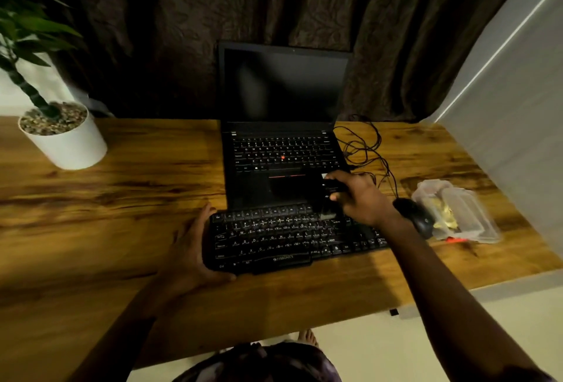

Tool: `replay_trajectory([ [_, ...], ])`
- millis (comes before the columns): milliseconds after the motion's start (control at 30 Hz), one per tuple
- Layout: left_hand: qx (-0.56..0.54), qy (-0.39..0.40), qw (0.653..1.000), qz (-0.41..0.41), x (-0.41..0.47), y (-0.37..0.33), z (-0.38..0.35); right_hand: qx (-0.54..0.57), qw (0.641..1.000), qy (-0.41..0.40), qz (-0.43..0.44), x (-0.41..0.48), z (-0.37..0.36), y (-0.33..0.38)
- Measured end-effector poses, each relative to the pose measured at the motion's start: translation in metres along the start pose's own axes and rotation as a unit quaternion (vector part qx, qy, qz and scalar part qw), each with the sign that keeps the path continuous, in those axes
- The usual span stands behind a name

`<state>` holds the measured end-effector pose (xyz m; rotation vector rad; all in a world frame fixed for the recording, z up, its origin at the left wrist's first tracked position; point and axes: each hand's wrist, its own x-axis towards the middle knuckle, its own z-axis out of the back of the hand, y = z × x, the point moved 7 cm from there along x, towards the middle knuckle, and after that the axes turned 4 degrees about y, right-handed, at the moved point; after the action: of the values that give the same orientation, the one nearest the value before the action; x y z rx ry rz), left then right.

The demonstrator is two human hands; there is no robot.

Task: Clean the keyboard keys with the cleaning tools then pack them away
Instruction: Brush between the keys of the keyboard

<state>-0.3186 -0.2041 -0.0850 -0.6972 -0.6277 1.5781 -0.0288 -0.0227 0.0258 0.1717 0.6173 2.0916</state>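
A black keyboard [283, 238] lies on the wooden desk [122, 199] in front of an open laptop [283, 138]. My left hand [192, 244] grips the keyboard's left end, thumb under the front edge. A black cleaning brush [327, 199] is held in my right hand [359, 199], its bristle end resting on the keyboard's top row near the right side. A clear plastic case [463, 211] for the tools lies open at the desk's right, with something yellow inside.
A black mouse [417, 217] sits just right of the keyboard, its cable [365, 150] looped beside the laptop. A white potted plant [64, 138] stands at the back left. A small red item [455, 240] lies by the case. A wall borders the desk's right edge.
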Motion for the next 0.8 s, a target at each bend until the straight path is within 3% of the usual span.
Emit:
replay_trajectory([
  [100, -0.001, 0.000, 1.000, 0.001, 0.000, -0.001, 0.000, 0.040, 0.999, 0.001, 0.035, 0.001, -0.007, 0.014],
  [200, 0.003, 0.000, 1.000, 0.001, 0.000, -0.001, 0.000, 0.060, 0.998, -0.002, 0.016, -0.002, -0.002, 0.007],
  [367, 0.008, 0.003, 1.000, -0.002, 0.001, -0.001, 0.001, -0.030, 0.999, -0.004, -0.019, -0.006, 0.007, -0.001],
  [633, -0.002, 0.003, 1.000, -0.009, 0.000, -0.001, 0.001, 0.036, 0.998, -0.012, 0.056, -0.002, -0.018, 0.041],
  [800, -0.001, -0.001, 1.000, -0.012, 0.000, 0.000, -0.001, -0.008, 0.999, -0.019, 0.025, -0.007, -0.004, 0.019],
])
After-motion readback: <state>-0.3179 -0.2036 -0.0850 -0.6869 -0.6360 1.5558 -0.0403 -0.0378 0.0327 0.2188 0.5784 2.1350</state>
